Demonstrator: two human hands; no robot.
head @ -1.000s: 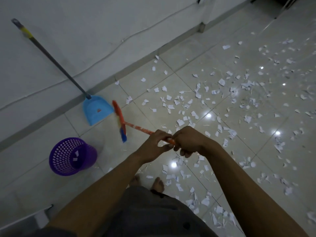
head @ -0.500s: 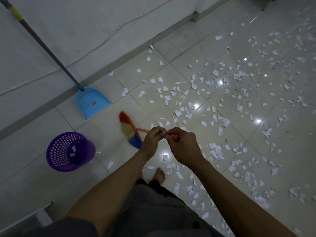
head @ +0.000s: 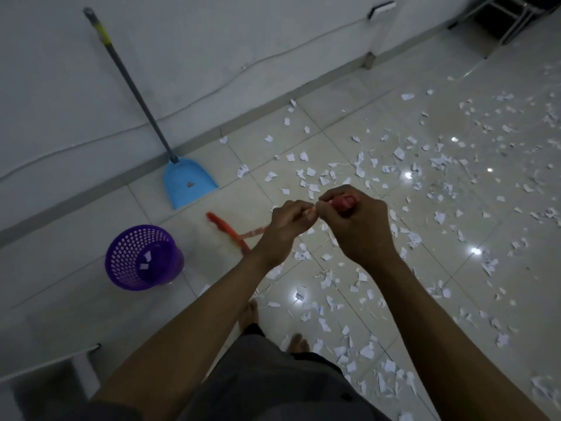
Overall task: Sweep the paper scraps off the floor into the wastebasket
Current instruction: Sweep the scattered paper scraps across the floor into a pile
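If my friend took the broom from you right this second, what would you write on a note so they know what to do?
Hands: the left hand and right hand both grip the orange broom by its handle; its head is blurred, low between the basket and the scraps.
Things: the purple wastebasket stands upright at left, with a few scraps inside. The blue dustpan rests by the wall, untouched.
Done: very little.
Left: paper scraps cover the tiles ahead and right. Gather them, scoop, tip into the basket.
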